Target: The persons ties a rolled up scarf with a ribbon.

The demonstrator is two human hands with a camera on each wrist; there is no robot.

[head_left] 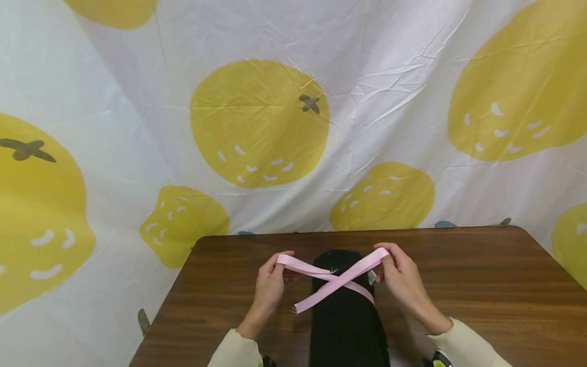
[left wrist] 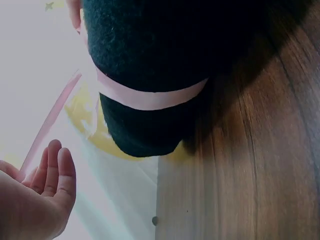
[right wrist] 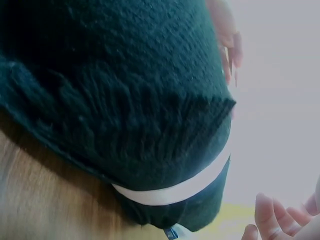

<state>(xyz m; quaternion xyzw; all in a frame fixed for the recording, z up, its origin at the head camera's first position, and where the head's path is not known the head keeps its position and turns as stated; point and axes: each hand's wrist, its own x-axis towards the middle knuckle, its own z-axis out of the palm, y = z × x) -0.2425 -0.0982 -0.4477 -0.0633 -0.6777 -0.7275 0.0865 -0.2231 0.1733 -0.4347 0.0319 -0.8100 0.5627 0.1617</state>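
1. Pink ribbon, banded round the far part of a dark cloth bundle and crossing itself above; one frayed end out past the bundle's left side, the other over its top.
2. Left hand, just left of the bundle: narrow grip, pinching the ribbon between thumb and finger.
3. Right hand, on the opposite side: narrow grip too, pinching the ribbon.
4. Small label at the bundle's far right edge, near the right fingers.
5. In the way: crossed ribbon over part of the bundle; bundle large in both wrist views, hiding the crossing.
6. Beneath, brown wooden table; behind, white hanging cloth with yellow fruit prints.
7. Pale sleeves at both wrists.
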